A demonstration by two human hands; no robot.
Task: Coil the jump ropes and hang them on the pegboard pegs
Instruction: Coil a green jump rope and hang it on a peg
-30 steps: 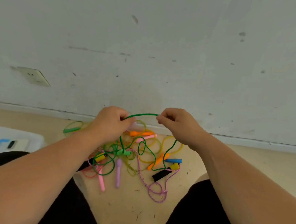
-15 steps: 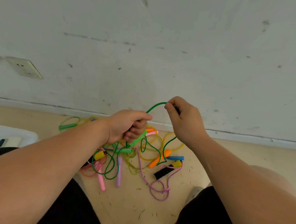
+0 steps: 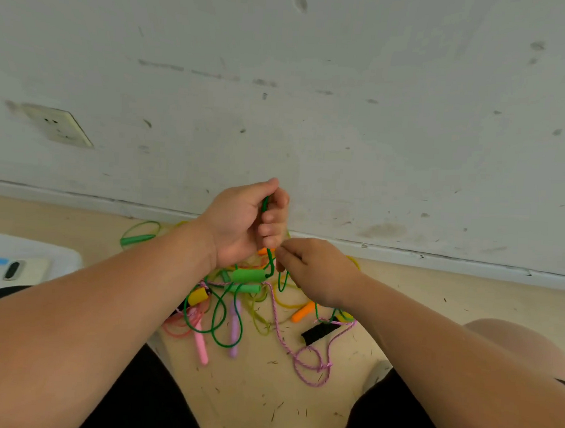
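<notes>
A tangle of jump ropes lies on the floor between my knees. My left hand [image 3: 241, 224] is raised above the pile, its fingers curled round the dark green rope [image 3: 218, 312], which runs up through the fist. Just below and to the right, my right hand [image 3: 317, 274] pinches the same green rope near its green handles [image 3: 248, 276]. The rest of that rope loops down onto the floor. A pink-purple braided rope [image 3: 309, 362], pink handles [image 3: 200, 343], an orange handle [image 3: 302, 313], yellow ropes and a black handle [image 3: 319, 333] lie mixed in. No pegboard is in view.
A scuffed white wall [image 3: 345, 119] with a socket [image 3: 58, 126] rises just behind the pile. Another green handle and loop [image 3: 139, 235] lie at the skirting to the left. A white tray holding a phone [image 3: 19, 268] sits at the far left. My knees flank the pile.
My left hand has risen and turned upright with the green rope in its fist. My right hand has dropped from above to just under the left hand, bringing the rope down with it.
</notes>
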